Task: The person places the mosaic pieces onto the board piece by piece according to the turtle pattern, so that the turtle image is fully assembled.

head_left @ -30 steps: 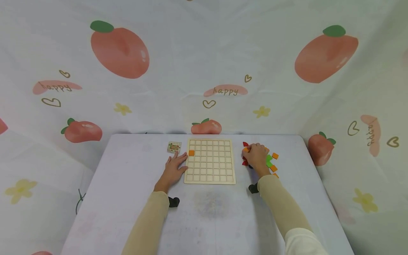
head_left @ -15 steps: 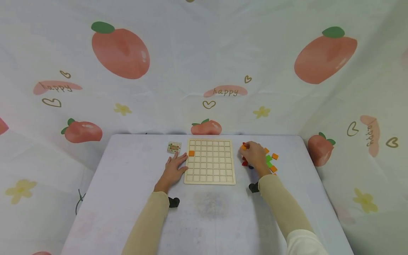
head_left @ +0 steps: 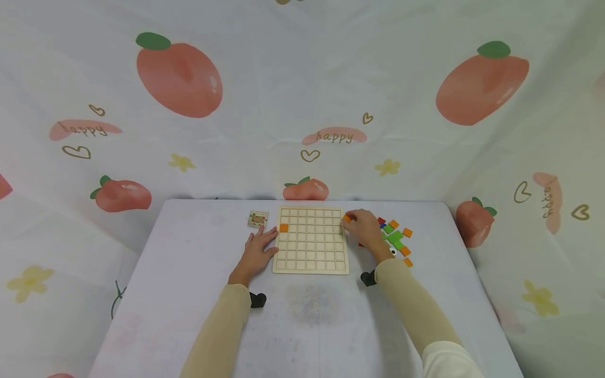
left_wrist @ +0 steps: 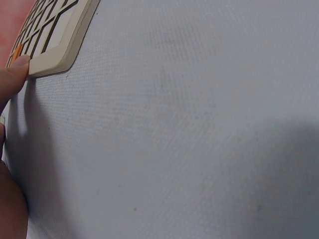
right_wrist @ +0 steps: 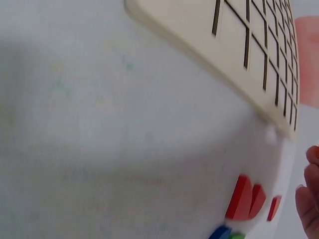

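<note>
A light wooden grid board (head_left: 311, 270) lies on the table, with one orange square tile (head_left: 283, 228) in its leftmost column. My left hand (head_left: 256, 257) rests at the board's left edge, fingers spread and straight; in the left wrist view its thumb (left_wrist: 17, 74) touches the rim. My right hand (head_left: 366, 231) pinches another orange tile (head_left: 347, 218) by the board's right edge, near the upper rows. In the right wrist view only some fingertips (right_wrist: 311, 181) show at the right border, and the held tile is out of sight there.
Loose green (head_left: 395, 237), orange, red and blue pieces lie right of the board, partly hidden by the right hand. One white piece (head_left: 393, 252) bears a black dot. A small patterned card (head_left: 258, 218) lies left of the board. Red pieces (right_wrist: 240, 199) show in the right wrist view.
My right hand has moved left from the loose pieces to the board's right edge, carrying an orange tile. More of the pile is uncovered. The left hand has stayed in place.
</note>
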### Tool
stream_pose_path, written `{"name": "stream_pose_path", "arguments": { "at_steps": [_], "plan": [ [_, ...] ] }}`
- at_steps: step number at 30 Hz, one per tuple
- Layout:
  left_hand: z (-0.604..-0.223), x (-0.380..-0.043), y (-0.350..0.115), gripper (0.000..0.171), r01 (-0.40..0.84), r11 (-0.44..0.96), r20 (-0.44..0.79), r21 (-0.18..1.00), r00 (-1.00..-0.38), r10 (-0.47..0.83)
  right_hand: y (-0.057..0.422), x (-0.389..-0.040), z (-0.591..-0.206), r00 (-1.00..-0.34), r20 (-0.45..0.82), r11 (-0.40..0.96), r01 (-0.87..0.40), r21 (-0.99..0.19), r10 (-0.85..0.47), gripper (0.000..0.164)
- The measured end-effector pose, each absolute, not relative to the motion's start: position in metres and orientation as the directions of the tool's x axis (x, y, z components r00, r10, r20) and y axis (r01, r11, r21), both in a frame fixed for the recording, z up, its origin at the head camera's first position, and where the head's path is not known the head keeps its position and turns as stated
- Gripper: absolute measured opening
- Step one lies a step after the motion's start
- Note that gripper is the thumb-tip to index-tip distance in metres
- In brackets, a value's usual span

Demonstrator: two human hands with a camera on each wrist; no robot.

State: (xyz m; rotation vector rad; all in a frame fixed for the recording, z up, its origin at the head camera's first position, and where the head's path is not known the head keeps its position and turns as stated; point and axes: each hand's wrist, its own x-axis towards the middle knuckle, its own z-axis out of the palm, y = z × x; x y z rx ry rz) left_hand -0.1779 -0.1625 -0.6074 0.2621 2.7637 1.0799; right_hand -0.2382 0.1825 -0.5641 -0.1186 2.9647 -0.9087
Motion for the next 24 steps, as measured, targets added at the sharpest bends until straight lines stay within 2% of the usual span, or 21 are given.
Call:
{"name": "stream_pose_path", "arguments": {
  "at_steps": [9, 18, 24],
  "plan": [
    [-0.598, -0.174, -0.167, 0.057, 0.081, 0.738, -0.101, 0.670, -0.975, 0.198, 0.147, -0.239, -0.568, -0.989, -0.058, 0.795, -0.075, -0.602, -0.137, 0.036],
    [-0.598, -0.173, -0.164, 0.057, 0.084, 0.729, -0.099, 0.679, -0.974, 0.205, 0.120, -0.243, -0.568, -0.969, 0.018, 0.778, -0.209, -0.592, -0.246, 0.035],
    [-0.600, -0.176, -0.160, 0.058, 0.073, 0.716, -0.113, 0.694, -0.971, 0.209, 0.105, -0.245, -0.568, -0.957, 0.021, 0.747, -0.239, -0.620, -0.289, 0.032]
  ]
}}
